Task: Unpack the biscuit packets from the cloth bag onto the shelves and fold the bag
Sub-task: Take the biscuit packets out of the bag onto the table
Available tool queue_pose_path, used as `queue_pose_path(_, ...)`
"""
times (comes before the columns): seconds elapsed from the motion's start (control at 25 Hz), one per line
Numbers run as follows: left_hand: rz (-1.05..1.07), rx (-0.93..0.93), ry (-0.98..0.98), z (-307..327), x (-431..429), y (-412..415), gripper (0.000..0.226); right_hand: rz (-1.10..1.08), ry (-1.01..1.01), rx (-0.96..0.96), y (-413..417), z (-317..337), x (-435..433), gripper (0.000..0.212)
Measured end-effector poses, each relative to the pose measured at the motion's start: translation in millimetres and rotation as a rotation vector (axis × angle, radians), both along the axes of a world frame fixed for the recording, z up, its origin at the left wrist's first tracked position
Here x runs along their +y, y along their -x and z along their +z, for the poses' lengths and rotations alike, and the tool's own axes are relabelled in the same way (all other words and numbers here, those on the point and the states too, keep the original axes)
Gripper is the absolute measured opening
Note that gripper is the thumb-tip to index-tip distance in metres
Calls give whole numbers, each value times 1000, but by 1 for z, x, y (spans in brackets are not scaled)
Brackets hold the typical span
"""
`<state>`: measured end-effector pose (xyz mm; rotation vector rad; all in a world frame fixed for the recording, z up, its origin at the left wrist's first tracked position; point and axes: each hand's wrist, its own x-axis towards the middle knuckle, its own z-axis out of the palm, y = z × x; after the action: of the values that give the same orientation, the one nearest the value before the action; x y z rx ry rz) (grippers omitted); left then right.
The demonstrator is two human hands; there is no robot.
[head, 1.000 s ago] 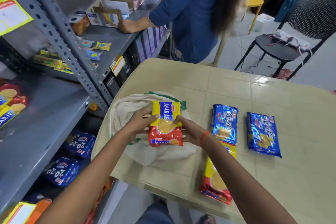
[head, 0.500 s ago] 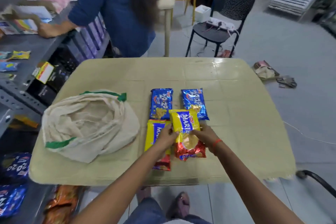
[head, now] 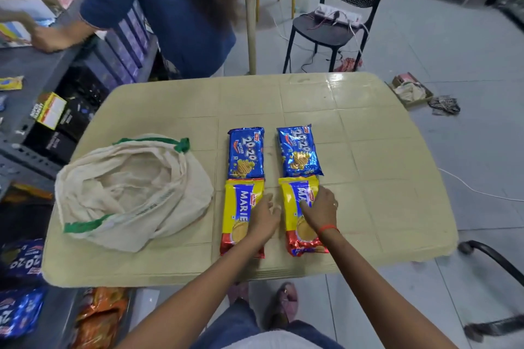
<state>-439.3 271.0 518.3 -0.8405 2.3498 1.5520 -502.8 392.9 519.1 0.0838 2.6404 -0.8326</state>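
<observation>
- Head view, centre of the frame: four biscuit packets lay flat on the beige table [head: 368, 150] in a two-by-two block.
- The left blue 20-20 packet [head: 246, 152] and the right blue 20-20 packet [head: 299, 150] formed the upper row, a narrow gap between them.
- Just below, the left Marie packet [head: 236, 212] lay end to end with the blue packet above it; the right Marie packet [head: 292, 207] did likewise.
- The left hand [head: 265, 217] rested over the right edge of the left Marie packet, its grip spread flat with fingers apart, clamped on nothing.
- The right hand [head: 320, 210] lay palm down on the right Marie packet, fingers spread, pressing rather than gripping; a red thread [head: 327, 228] circled that wrist.
- Left of centre, the cloth bag [head: 133, 193] sat crumpled on the table with its mouth open, green trim along the rim, well apart from the packets; whether it held anything could not be told.
- Far left edge: grey shelves [head: 34, 76] carried boxes, and more blue packets [head: 19, 312] showed at the lower left.
- Top of the frame: another person in a blue top [head: 158, 3] stood at the shelves, one hand on a shelf.
- Upper right: a black chair [head: 340, 22] stood on the floor beyond the table.
</observation>
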Motion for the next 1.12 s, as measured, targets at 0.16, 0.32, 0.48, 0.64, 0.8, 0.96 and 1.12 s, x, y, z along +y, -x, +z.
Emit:
queue_pose_path(0.16,193,-29,459,-1,-51,-23,59,158,206,-89,-16,6,-51,41)
queue_pose_path(0.32,233,-260,69,-5,-75,-39,52,234,186,-354,-45,-5,-88,34)
queue_pose_path(0.48,223,-166,144,14,-78,-41,34,205,249,-286,-44,9,-87,38)
queue_pose_path(0.64,189,-12,180,42,-55,-25,31,116,280,-166,-19,34,-51,43)
queue_pose_path(0.8,85,3,84,44,-7,-5,30,22,119,-150,0,42,-6,55)
queue_pose_path(0.96,30,-90,53,31,15,2,32,22,56,-198,0,36,17,56)
queue_pose_path(1.12,35,-103,0,25,9,6,31,82,18,-247,8,35,17,59)
